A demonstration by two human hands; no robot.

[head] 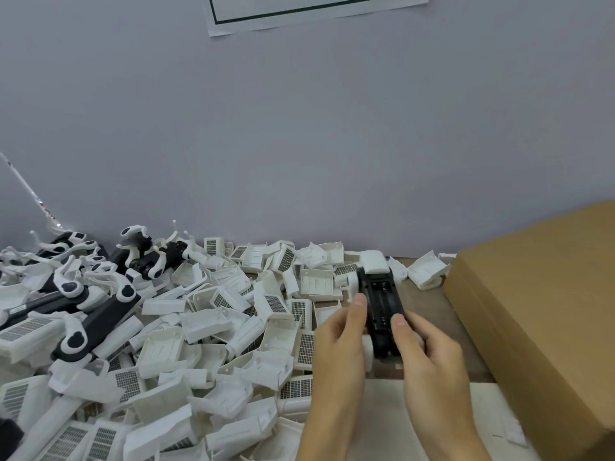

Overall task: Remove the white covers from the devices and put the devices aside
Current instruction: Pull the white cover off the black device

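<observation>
- The black device (382, 307) is held above the wooden table (429, 301), between both hands; its lower end is hidden behind the fingers, so the shape there cannot be made out.
- A white cover (374, 262) still sits on the far end of the device, a smooth, boxy plastic cap; how firmly it sits cannot be told.
- The left hand (339, 341) grips the device's left side, thumb laid along its edge, the other fingers curled behind and out of sight.
- The right hand (429, 351) grips the right side, thumb pressed on the black top face, fingers wrapped underneath.
- Left of the hands lies a heap of loose white covers (213, 331), thin moulded shells, many bearing a grid-patterned sticker; the heap runs off the bottom and left edges.
- At the far left, stacked devices (83, 304) with black bodies and curved white claws lie tangled; single units are hard to separate.
- A brown cardboard box (545, 327), matte and flat-sided, is cut off at the right; its contents are not visible.
- A sheet of paper (316, 11) on the grey wall is cropped at the top.
</observation>
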